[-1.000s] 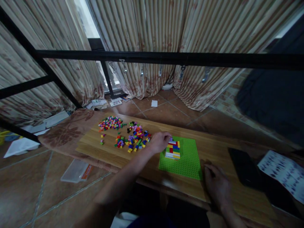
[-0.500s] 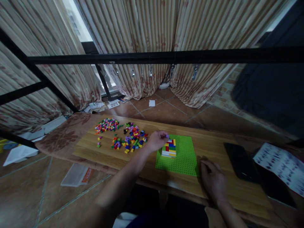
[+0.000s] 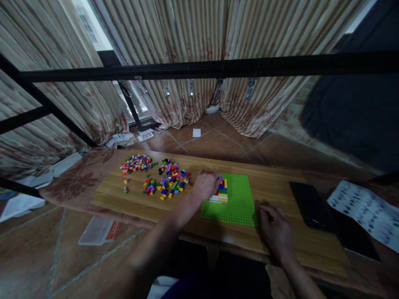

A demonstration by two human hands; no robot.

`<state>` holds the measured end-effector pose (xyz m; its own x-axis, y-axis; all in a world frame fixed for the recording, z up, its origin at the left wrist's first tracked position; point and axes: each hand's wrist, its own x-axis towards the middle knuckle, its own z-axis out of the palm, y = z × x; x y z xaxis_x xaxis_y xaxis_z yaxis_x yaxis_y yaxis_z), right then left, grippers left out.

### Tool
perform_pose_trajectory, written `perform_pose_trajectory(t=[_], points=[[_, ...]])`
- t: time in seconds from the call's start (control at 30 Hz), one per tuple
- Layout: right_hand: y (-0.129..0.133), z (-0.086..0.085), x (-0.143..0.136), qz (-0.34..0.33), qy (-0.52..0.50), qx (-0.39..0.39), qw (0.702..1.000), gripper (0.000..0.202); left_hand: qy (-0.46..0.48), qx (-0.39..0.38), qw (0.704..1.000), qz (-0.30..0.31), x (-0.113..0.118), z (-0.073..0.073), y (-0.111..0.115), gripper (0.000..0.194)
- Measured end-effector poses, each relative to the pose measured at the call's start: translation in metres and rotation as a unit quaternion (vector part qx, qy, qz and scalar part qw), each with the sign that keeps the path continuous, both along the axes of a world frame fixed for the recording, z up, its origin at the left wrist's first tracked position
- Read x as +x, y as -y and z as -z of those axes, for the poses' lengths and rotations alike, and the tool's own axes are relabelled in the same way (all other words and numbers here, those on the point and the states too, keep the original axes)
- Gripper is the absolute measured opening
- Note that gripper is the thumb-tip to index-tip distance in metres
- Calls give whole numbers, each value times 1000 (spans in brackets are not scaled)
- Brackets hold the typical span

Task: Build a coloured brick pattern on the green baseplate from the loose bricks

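My left hand (image 3: 205, 185) reaches over the left part of a green baseplate (image 3: 240, 209), fingers pinched on a small purple brick (image 3: 220, 178). Right below that brick is a low block of stacked toy bricks (image 3: 222, 192) in white, yellow, red, blue and green, fixed on the plate. The hand covers the block's left and far side, so whether the purple brick touches it I cannot tell. My right hand (image 3: 277, 228) rests on the wooden board just right of the plate, its fingers curled in, with nothing visible in them.
Loose bricks (image 3: 173, 178) lie scattered left of my left hand, with a denser pile (image 3: 137, 162) behind them. A black tablet-like slab (image 3: 311, 205) and a printed sheet (image 3: 364, 211) are at the right. Beyond the wooden board (image 3: 124, 199) runs a black rail (image 3: 193, 68).
My left hand, with the purple brick, has turned and come down slightly over the brick block, covering more of it. My right hand stays beside the plate. The whole view has shifted a little.
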<state>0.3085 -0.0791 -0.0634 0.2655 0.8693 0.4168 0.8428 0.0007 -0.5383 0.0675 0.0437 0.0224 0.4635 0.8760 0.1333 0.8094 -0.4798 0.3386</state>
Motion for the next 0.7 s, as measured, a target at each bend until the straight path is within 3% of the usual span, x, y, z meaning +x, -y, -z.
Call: perform_pose_trajectory(t=[0.33, 0.7], points=[[0, -3, -1, 4, -12, -9, 1000, 39, 3, -3, 1000, 0, 6, 3, 3, 22], [1, -4, -2, 8, -2, -14, 1000, 40, 69, -74, 995, 1, 4, 9, -8, 20]])
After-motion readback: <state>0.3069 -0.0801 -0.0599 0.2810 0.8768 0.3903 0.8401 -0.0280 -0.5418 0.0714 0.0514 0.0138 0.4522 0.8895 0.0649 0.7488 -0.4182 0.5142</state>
